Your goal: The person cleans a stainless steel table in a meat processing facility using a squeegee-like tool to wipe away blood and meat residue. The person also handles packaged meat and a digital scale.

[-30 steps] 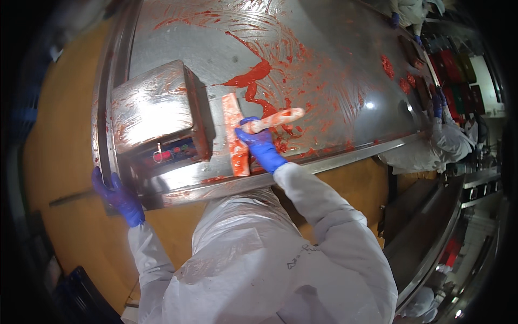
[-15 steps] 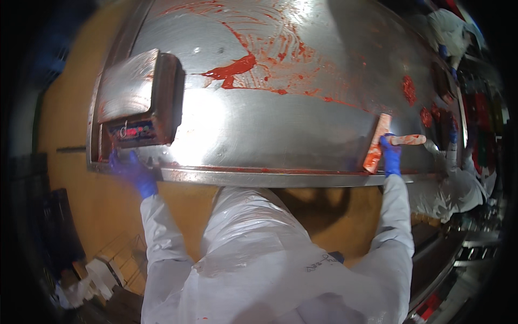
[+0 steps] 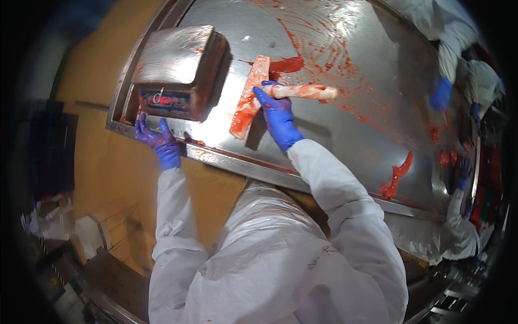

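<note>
A white, red-smeared squeegee [image 3: 247, 110] is gripped near its head by my right hand [image 3: 280, 119], in a blue glove. Its handle points to the right and its blade hangs over the metal table [image 3: 329, 143], close to the scale. My left hand [image 3: 160, 144], also gloved in blue, has its fingers spread at the table's raised rim, just in front of the metal scale [image 3: 175, 56]. That hand holds nothing. Beyond the squeegee's head lies a wet red patch [image 3: 287, 65], partly covered by the tool.
Thin red streaks spread over the far half of the table. A red clump [image 3: 396, 175] sits near the front rim at right, with small red meat pieces [image 3: 444, 157] farther right. Other people in white stand at the right; one blue-gloved hand [image 3: 441, 95] reaches over the table.
My right hand has carried the squeegee left across the table, toward the scale. A red clump now lies near the front rim at right. My left hand stays by the scale. The view has turned.
</note>
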Demonstrator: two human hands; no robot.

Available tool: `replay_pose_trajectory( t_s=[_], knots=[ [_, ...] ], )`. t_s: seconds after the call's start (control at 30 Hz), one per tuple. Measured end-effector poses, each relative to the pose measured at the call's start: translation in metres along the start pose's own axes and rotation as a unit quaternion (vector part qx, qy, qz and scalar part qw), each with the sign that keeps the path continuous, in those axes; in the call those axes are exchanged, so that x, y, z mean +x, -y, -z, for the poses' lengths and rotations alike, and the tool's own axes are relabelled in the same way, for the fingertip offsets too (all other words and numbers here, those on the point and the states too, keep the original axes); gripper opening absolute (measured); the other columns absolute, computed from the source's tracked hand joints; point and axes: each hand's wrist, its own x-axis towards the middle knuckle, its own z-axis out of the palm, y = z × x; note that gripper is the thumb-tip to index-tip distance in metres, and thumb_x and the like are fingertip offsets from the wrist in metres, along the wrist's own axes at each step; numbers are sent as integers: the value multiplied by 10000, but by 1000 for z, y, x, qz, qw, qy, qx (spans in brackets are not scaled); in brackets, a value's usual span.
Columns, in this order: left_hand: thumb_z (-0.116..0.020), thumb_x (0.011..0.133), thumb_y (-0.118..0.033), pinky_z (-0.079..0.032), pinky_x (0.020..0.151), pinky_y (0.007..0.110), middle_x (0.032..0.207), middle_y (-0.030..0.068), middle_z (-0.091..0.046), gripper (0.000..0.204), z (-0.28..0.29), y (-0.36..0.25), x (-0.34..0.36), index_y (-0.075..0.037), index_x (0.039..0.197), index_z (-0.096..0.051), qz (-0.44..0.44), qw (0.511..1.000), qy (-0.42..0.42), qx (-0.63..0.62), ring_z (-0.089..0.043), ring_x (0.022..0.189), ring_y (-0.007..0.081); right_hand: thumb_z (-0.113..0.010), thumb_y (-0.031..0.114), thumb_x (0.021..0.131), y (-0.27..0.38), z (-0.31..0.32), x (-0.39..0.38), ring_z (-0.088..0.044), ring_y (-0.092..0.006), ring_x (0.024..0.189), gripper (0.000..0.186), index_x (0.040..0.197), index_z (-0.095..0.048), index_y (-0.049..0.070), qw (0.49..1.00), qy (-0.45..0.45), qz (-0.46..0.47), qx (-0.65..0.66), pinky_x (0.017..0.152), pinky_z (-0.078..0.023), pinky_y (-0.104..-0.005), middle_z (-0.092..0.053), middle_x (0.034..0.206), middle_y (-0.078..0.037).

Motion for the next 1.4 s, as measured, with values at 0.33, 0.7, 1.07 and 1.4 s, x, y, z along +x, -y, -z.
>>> replay_pose_trajectory(
  t_s=[0.33, 0.7, 1.07, 1.4],
  knots=[
    [-651, 812, -233, -283, 1050, 467, 1315, 207, -369, 559, 11, -11, 3, -36, 1294, -447, 41, 999, 27, 3, -349, 1244, 358, -692, 186, 811, -66, -87, -30, -552, -193, 917, 294, 1006, -501, 78, 988, 29, 22, -147, 850, -441, -327, -564, 953, -72],
    [-665, 827, -282, -326, 1026, 475, 1302, 219, -385, 563, 7, -10, 1, -41, 1288, -450, 12, 1000, 8, 11, -386, 1218, 368, -686, 171, 801, -21, -7, -27, -502, -124, 842, 230, 932, -507, 109, 977, 124, -44, -166, 788, -425, -302, -507, 860, -10],
    [-595, 852, -437, -361, 1006, 487, 1294, 178, -454, 555, 13, -15, 1, -108, 1283, -478, 18, 997, -9, 75, -442, 1197, 352, -708, 259, 744, 91, 277, -70, -563, -177, 858, 377, 1050, -569, 88, 907, -82, -98, -401, 797, -474, -338, -577, 938, -43],
    [-633, 847, -309, -314, 1024, 483, 1280, 197, -441, 543, 10, 2, 2, -50, 1292, -459, -25, 997, 23, 62, -401, 1205, 353, -686, 214, 798, 118, 253, 4, -555, -171, 858, 291, 1006, -537, 75, 923, -55, 40, -378, 791, -485, -343, -540, 941, -47]
  ],
)
